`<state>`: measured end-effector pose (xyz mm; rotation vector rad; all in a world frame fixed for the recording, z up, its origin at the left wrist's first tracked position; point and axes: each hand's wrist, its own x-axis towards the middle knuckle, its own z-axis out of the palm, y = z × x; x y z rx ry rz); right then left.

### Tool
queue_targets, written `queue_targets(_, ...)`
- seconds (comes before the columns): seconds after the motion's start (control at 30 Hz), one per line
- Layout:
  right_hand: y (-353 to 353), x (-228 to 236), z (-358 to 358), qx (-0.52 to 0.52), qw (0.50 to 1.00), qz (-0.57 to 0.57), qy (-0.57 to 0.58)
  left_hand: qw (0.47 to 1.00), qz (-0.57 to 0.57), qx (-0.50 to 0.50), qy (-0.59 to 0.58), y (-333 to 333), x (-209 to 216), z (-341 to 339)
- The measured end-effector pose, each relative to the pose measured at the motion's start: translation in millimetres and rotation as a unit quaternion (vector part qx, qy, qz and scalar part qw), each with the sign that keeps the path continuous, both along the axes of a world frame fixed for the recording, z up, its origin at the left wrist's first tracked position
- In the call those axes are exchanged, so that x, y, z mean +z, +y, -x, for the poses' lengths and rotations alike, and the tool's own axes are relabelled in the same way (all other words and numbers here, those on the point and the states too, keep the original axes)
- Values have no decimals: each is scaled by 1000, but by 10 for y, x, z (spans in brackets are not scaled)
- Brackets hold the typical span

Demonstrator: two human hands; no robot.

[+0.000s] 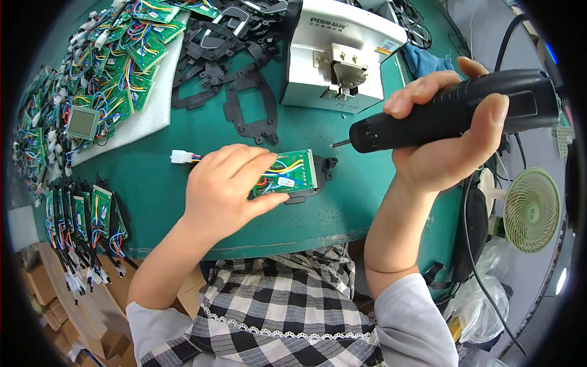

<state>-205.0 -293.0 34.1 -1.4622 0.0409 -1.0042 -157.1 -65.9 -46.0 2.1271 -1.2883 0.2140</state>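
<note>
My left hand (223, 186) is curled over a green circuit board (293, 168), its thumb and fingers gripping the board's left part. Coloured wires cross the board, and a white connector (181, 157) sticks out past my knuckles. Under the board lies a black plastic frame (329, 168), mostly covered. In my right hand (449, 137) is a black electric screwdriver (440, 113), held nearly level with its bit pointing left. The bit's tip hangs to the upper right of the board, apart from it; a small screw seems to sit at the tip.
A white screw feeder (342, 37) stands at the back, black frames (251, 104) piled to its left. Many wired boards (122, 85) cover a white foam sheet (153, 122). Several assembled units (85, 214) line the left edge. A green fan (531, 210) and a cable (471, 244) are at right.
</note>
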Motion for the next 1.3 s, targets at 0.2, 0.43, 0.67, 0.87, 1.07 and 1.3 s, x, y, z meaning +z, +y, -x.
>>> queue_targets(0.2,-6,-145,81,3,1000,-19,10,999,-24,-26,-20,-126,-68,28)
queue_targets(0.43,89,-227,39,17,998,51,40,999,-35,-31,-5,-142,-75,34)
queue_targets(0.67,191,-234,9,19,998,43,41,999,-36,-32,-2,-143,-82,42)
queue_targets(0.87,193,-257,13,18,997,75,33,999,-44,-32,4,-134,-72,37)
queue_targets(1.07,245,-251,-17,12,999,-24,-20,999,-40,-31,6,-129,-78,46)
queue_targets(1.3,231,-289,20,28,995,85,44,999,-39,-31,4,-121,-77,49)
